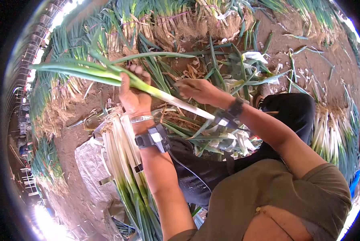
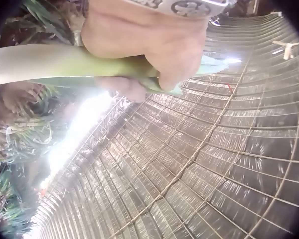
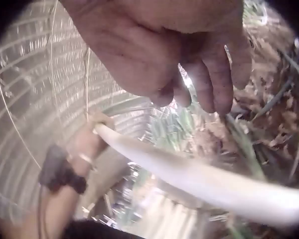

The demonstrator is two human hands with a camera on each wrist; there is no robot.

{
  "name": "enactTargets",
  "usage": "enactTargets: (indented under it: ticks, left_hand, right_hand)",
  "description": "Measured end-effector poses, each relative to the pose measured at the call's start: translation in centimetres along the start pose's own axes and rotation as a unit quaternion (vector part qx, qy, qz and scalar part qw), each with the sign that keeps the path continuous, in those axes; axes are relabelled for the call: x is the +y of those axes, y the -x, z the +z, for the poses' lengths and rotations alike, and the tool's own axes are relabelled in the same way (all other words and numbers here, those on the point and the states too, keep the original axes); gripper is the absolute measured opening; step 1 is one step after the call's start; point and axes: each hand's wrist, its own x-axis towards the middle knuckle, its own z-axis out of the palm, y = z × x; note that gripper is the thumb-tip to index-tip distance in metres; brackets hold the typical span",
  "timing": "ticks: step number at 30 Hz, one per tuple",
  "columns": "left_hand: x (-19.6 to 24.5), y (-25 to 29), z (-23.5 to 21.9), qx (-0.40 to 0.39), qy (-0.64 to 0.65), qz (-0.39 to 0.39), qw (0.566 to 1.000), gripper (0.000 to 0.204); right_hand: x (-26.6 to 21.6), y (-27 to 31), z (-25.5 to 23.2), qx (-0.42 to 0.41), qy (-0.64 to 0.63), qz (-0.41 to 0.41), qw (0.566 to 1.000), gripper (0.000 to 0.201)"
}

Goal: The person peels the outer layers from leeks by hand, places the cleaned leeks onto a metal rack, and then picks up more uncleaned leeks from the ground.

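Note:
A long green onion with a white shaft slants across the person's front, its green leaves out to the left. The left hand grips it where white turns to green; in the left wrist view, fingers and thumb wrap around the stalk. Just above the white part hovers the right hand, holding nothing. Its fingers hang loosely bent over the shaft in the right wrist view. Below the left hand lie several clean white-stemmed onions, leaves pointing toward the person.
Rooted onion bundles line the far side and the left, with another bundle at the right. Loose leaves and peeled skins litter the ground between the person's legs. A whitish sack lies under the clean onions.

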Motion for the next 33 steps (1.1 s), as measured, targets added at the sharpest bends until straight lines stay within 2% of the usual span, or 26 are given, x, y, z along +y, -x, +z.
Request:
enactTargets:
  ticks: [1,2,3,4,5,7,8,9,11,13,15,17,19,21,23,25,27,28,29,33]
  left_hand:
    - [-0.4,0.1,0.1,0.007,-0.010,-0.006,1.000,0.030]
    - [-0.6,0.4,0.6,-0.008,-0.027,-0.006,1.000,0.039]
    - [-0.9,0.8,1.0,0.004,-0.049,-0.006,0.999,0.045]
    - [-1.3,0.7,0.9,-0.005,-0.084,0.008,0.996,0.048]
    - [-1.5,0.5,0.9,-0.014,-0.120,0.021,0.992,0.050]
    - [-1.6,0.3,0.5,-0.014,-0.116,0.031,0.993,0.049]
    - [-1.5,0.1,0.3,-0.015,-0.091,0.020,0.996,0.044]
    - [-1.2,0.1,-0.1,-0.013,-0.067,0.012,0.998,0.039]
    - [-0.4,0.9,0.5,-0.001,-0.035,-0.006,0.999,0.020]
    - [1.0,0.3,-0.5,0.001,0.007,0.019,1.000,0.017]
    - [2.6,0.3,-0.7,0.029,0.020,0.079,0.996,0.018]
    - [4.5,0.8,-1.4,-0.005,0.095,0.069,0.993,0.021]
    - [6.2,2.1,-1.5,-0.006,0.108,0.098,0.989,0.025]
    - [7.9,3.3,-2.0,-0.026,0.126,0.134,0.983,0.038]
    - [10.8,4.8,-2.3,-0.090,0.122,0.162,0.975,0.043]
    - [14.6,6.9,-2.2,-0.079,0.073,0.245,0.964,0.033]
    - [18.5,10.0,-2.4,-0.094,0.038,0.293,0.951,0.034]
    - [20.6,11.9,-2.3,-0.090,0.019,0.327,0.940,0.034]
    - [22.5,14.0,-2.3,-0.087,-0.002,0.360,0.929,0.035]
    - [26.4,22.7,-2.6,-0.064,-0.070,0.455,0.885,0.044]
  right_hand:
    - [-0.4,-1.2,0.7,-0.035,-0.017,-0.041,0.998,0.033]
    - [-1.3,-2.3,1.5,-0.037,-0.018,-0.042,0.998,0.033]
    - [-2.4,-3.2,2.4,-0.058,-0.152,0.018,0.986,0.033]
    - [-2.9,-3.6,2.9,-0.078,-0.283,0.079,0.953,0.033]
    - [-3.3,-3.7,3.0,-0.080,-0.284,0.080,0.952,0.033]
    - [-3.9,-3.7,3.0,-0.054,-0.136,0.056,0.988,0.033]
    - [-4.3,-3.3,2.5,-0.101,-0.164,0.034,0.981,0.041]
    - [-3.4,-2.6,2.7,-0.108,-0.167,0.033,0.980,0.041]
    - [-0.8,-0.6,3.7,-0.125,-0.139,0.078,0.979,0.041]
    - [-1.6,2.0,2.8,-0.168,-0.019,0.186,0.968,0.045]
    - [0.8,5.9,2.0,-0.140,-0.002,0.155,0.978,0.038]
    - [4.8,8.5,1.0,-0.185,0.071,0.276,0.941,0.039]
    - [8.0,10.5,0.0,-0.164,0.174,0.161,0.958,0.039]
    - [2.6,9.1,-1.1,-0.182,0.193,0.168,0.949,0.042]
    - [0.0,7.7,-1.7,-0.185,0.145,0.090,0.968,0.044]
    - [-1.4,6.0,-1.5,-0.213,0.119,0.078,0.967,0.042]
    - [-2.7,4.4,-0.2,-0.224,-0.002,-0.029,0.974,0.037]
    - [-2.9,3.1,0.8,-0.241,0.002,-0.103,0.965,0.034]
    - [-3.5,1.9,1.9,-0.243,-0.005,-0.106,0.964,0.034]
    - [-5.8,-3.7,7.3,-0.184,0.132,-0.332,0.916,0.030]
